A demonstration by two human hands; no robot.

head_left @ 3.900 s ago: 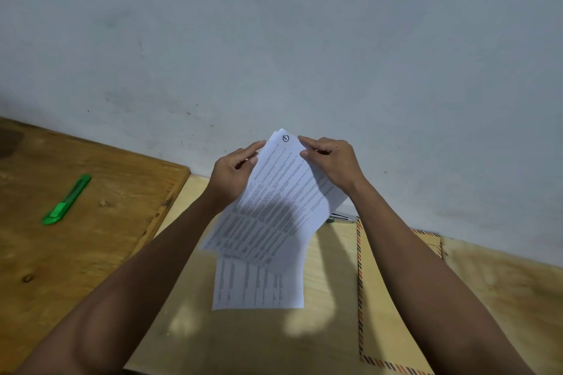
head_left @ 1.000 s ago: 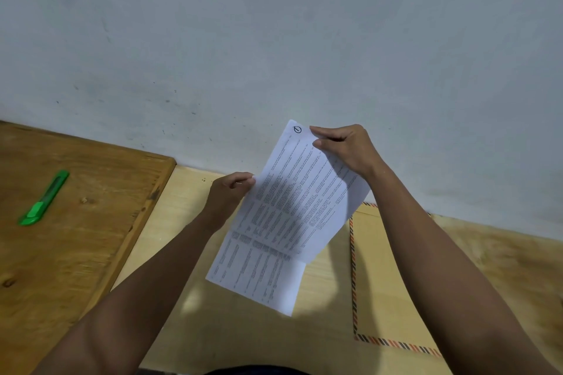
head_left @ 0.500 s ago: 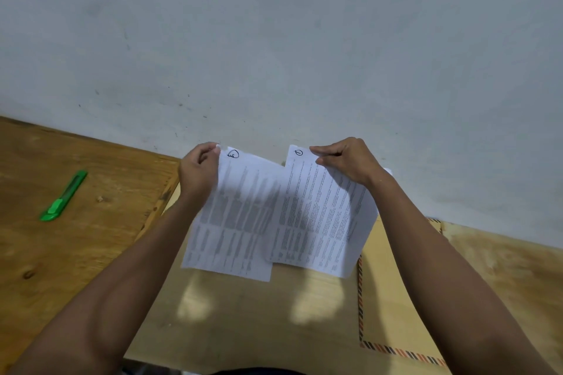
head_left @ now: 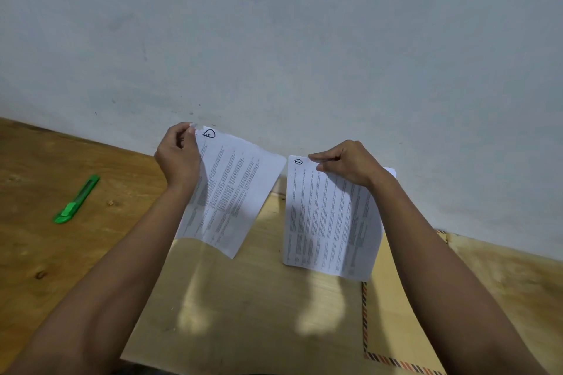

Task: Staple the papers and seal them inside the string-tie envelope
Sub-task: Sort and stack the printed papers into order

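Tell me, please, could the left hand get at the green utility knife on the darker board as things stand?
Probably not straight away: the left hand pinches a printed sheet by its top corner. The path to the green utility knife looks free, but the sheet would have to be put down first.

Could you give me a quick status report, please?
Left hand pinches one sheet; right hand pinches the other sheets. Unstapled, apart. Envelope underneath; nothing blocking.

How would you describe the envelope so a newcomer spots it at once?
Start at the pale wooden board below the wall, then look to its right part, under the person's right forearm. The envelope lies flat there, tan, partly hidden by the arm. Its striped orange-and-dark border sets it apart from the printed white sheets held above.
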